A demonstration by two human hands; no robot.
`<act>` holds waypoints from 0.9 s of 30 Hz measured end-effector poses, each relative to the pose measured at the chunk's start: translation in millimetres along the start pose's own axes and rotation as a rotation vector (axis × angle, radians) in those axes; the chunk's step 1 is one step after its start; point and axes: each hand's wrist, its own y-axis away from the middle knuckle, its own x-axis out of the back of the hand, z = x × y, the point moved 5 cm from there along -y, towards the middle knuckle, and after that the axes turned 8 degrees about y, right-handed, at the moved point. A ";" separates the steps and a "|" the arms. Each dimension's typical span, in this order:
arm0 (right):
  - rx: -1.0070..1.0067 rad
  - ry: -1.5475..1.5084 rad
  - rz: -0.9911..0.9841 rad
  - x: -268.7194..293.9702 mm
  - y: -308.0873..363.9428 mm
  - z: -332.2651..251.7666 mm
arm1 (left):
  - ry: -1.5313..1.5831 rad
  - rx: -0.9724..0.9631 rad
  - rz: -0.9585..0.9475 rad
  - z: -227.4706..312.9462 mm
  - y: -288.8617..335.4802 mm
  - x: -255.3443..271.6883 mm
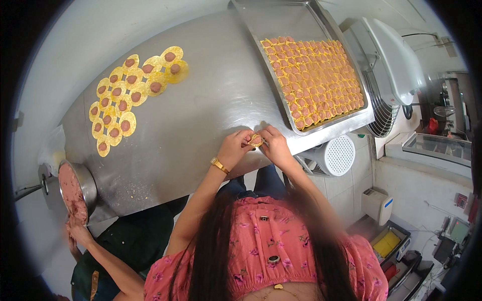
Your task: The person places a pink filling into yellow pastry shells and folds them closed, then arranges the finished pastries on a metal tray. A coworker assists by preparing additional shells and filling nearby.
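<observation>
Dark hair (213,246) hangs over a pink floral top (261,233) at six o'clock in the head view. Centrally, left hand (235,147) and right hand (277,148) pinch a yellow dumpling (256,141) at the table's (206,100) edge. Filled tray (288,20): one o'clock; meat-topped wrappers (117,92): ten.

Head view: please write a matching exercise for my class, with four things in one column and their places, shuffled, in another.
Things
1. Metal tray
2. Metal bowl
3. Small filled wrapper
4. Flat round wrappers

Places
A. Between the person's left hand and right hand
B. Laid out in a cluster on the left part of the table
C. On the right, with close rows of filled pieces in it
D. By the table's lower-left end, with pink mixture inside

Right pairs
1-C, 2-D, 3-A, 4-B
</observation>
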 end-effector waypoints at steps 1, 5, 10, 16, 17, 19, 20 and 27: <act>0.004 -0.025 -0.020 -2.4 -2.8 0.0 | -0.017 -0.012 -0.012 0.8 -0.6 0.0; 0.048 -0.088 0.062 2.6 -5.1 -2.5 | -0.056 0.049 0.001 -1.9 -3.6 0.2; -0.010 -0.065 0.021 -0.2 -3.0 -4.4 | -0.040 0.057 0.027 -4.6 -1.0 -2.2; 0.065 -0.090 0.031 3.8 -9.8 -2.2 | -0.028 0.048 0.036 -4.4 0.1 2.7; 0.042 -0.087 0.054 4.8 -10.4 -1.2 | -0.078 0.027 0.022 -2.4 -0.4 1.6; 0.034 -0.080 -0.013 1.5 -11.6 -1.9 | -0.138 -0.038 0.020 2.5 -1.6 1.1; 0.037 -0.077 -0.057 -0.8 -11.9 -3.0 | -0.184 -0.013 0.012 2.1 -2.3 0.9; 0.014 -0.069 -0.038 2.6 -14.5 -1.8 | -0.134 -0.042 0.023 7.5 -1.8 3.8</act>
